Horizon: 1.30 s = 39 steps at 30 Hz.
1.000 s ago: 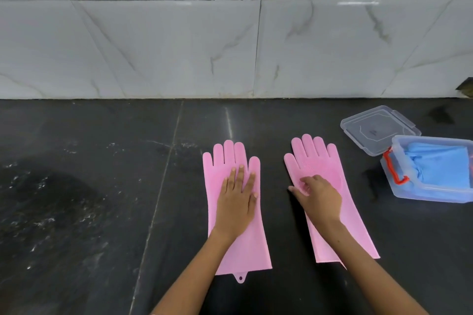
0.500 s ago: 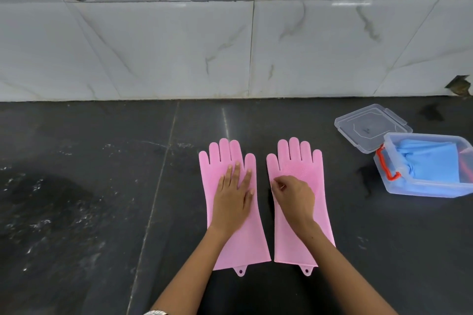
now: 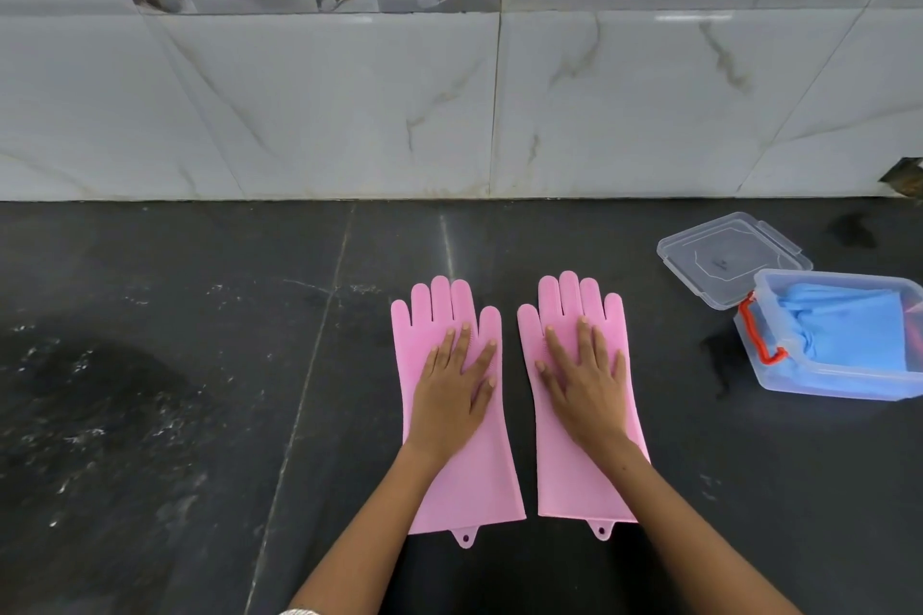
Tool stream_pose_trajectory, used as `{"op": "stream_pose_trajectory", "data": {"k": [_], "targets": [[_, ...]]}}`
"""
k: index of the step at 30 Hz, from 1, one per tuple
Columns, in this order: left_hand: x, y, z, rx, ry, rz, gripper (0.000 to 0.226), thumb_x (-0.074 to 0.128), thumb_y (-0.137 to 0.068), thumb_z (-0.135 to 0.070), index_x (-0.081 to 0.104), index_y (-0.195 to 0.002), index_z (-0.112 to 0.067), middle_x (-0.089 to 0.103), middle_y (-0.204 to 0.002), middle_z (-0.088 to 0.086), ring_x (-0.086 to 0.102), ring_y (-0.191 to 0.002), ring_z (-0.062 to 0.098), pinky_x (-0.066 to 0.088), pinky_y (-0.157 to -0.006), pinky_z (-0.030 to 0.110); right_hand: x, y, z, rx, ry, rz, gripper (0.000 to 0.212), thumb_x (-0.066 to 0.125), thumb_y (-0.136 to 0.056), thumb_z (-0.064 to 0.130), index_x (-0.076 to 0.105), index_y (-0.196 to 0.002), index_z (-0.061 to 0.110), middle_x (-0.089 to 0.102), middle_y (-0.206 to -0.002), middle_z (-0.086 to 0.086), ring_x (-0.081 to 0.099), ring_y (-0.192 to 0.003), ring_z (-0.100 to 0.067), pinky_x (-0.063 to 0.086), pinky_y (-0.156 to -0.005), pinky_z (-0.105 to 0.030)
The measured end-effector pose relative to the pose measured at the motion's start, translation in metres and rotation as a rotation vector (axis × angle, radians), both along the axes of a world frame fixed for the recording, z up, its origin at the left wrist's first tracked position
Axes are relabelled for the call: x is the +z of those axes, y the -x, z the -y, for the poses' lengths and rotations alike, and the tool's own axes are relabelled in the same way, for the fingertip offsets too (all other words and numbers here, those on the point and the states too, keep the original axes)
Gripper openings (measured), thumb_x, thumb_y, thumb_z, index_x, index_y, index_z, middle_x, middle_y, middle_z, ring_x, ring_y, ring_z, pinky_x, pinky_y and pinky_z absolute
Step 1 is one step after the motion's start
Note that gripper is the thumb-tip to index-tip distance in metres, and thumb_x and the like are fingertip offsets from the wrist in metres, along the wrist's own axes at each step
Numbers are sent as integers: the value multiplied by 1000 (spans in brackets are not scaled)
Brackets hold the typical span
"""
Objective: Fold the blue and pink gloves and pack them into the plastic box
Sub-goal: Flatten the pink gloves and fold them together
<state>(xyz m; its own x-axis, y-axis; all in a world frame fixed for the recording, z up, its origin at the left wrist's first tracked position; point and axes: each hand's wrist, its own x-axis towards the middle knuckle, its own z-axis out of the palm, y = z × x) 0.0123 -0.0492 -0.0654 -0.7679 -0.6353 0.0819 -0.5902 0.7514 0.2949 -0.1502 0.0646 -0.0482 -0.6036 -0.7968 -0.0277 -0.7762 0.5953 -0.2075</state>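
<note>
- The left pink glove (image 3: 462, 420) lies flat under the left hand (image 3: 457, 387), fingers pointing away from the person; the hand is spread open, palm down, pressing and gripping nothing.
- The right pink glove (image 3: 582, 410) lies flat under the right hand (image 3: 584, 382), likewise spread open and pressing, with nothing gripped.
- The two gloves lie side by side with a narrow strip of table (image 3: 200, 365) between them, cuffs toward the person.
- The plastic box (image 3: 829, 382) stands well off to the outer side of the right hand, with the blue gloves (image 3: 849, 330) already inside, apparently folded.
- The lid (image 3: 731, 257) lies loose, beyond the box and touching it.
- Risks, as I judge them: the pink material looks springy, so a fold may open once pressure lifts; a thick fold may not fit above the blue gloves; reaching across could nudge the box.
- Hard to make out: the frame edge cuts off the box's far end, so the spare room inside cannot be judged. Each palm hides the glove area beneath it.
</note>
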Motion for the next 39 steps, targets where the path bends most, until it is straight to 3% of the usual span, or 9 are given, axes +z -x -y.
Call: {"op": "stream_pose_trajectory", "data": {"k": [6, 11, 16, 20, 25, 32, 35, 37, 39], "targets": [[0, 1, -1, 13, 17, 30, 55, 23, -101, -43, 2, -150, -35, -5, -160, -3, -11, -147, 17, -7, -117, 31, -1, -2, 0, 3, 3, -9, 57, 26, -96, 51, 11, -148, 34, 3, -159, -8, 6, -146, -29, 3, -116, -53], [0, 2, -1, 24, 21, 36, 55, 22, -101, -43, -1, -150, -34, -6, -160, -3, -12, -146, 17, -8, -117, 31, -1, -7, -3, -2, -7, -27, 71, -3, -84, 61, 7, -149, 34, 0, -160, -7, 2, -147, -27, 0, -117, -51], [1, 1, -2, 19, 17, 16, 55, 24, -101, -42, 3, -150, -34, -4, -160, -3, -8, -147, 18, -6, -117, 31, -3, -11, -5, -9, 25, -18, 73, -3, -84, 61, 12, -149, 32, 4, -159, -8, 4, -147, -29, 1, -117, -52], [-1, 1, -1, 22, 18, 19, 55, 22, -101, -44, -1, -150, -35, -6, -160, -3, -10, -147, 17, -7, -117, 30, -4, -11, -6, -8, 5, -41, 83, -20, -78, 66, 9, -149, 32, 2, -160, -6, 2, -147, -28, -2, -116, -50], [-1, 2, -2, 27, 17, 21, 55, 21, -101, -44, -5, -148, -35, -7, -160, -4, -11, -146, 17, -7, -117, 31, -2, -11, -5, -4, 2, -34, 86, -24, -77, 65, 9, -149, 31, 2, -160, -7, 2, -147, -28, -4, -116, -49], [-2, 2, -3, 32, 12, 31, 55, 20, -101, -44, -5, -149, -34, -7, -160, -3, -13, -146, 16, -9, -117, 31, -2, -10, -6, -1, -25, -19, 74, -10, -84, 64, 6, -149, 31, 0, -160, -6, 1, -147, -27, -4, -116, -49], [1, 0, -2, 19, 3, 37, 55, 20, -101, -43, -6, -148, -35, -9, -160, -3, -14, -146, 17, -8, -118, 33, 3, -8, -10, 12, 22, 39, 61, 20, -96, 54, 7, -149, 27, 2, -160, -6, 1, -147, -24, -2, -118, -49], [4, 1, -3, 23, -13, 33, 54, 19, -101, -43, -4, -149, -33, -9, -160, -1, -14, -146, 17, -9, -117, 33, 10, -5, -20, -14, 129, 70, 58, 34, -96, 47, 20, -148, 23, 15, -158, -5, 13, -146, -23, 3, -117, -47], [9, 5, -6, 63, -66, 15, 54, 19, -101, -42, 0, -151, -31, -8, -160, 1, -14, -146, 18, -10, -116, 34, 18, 2, -36, -78, 245, 82, 48, 48, -94, 39, 43, -138, 21, 34, -151, -5, 33, -139, -25, 18, -115, -46]]}}
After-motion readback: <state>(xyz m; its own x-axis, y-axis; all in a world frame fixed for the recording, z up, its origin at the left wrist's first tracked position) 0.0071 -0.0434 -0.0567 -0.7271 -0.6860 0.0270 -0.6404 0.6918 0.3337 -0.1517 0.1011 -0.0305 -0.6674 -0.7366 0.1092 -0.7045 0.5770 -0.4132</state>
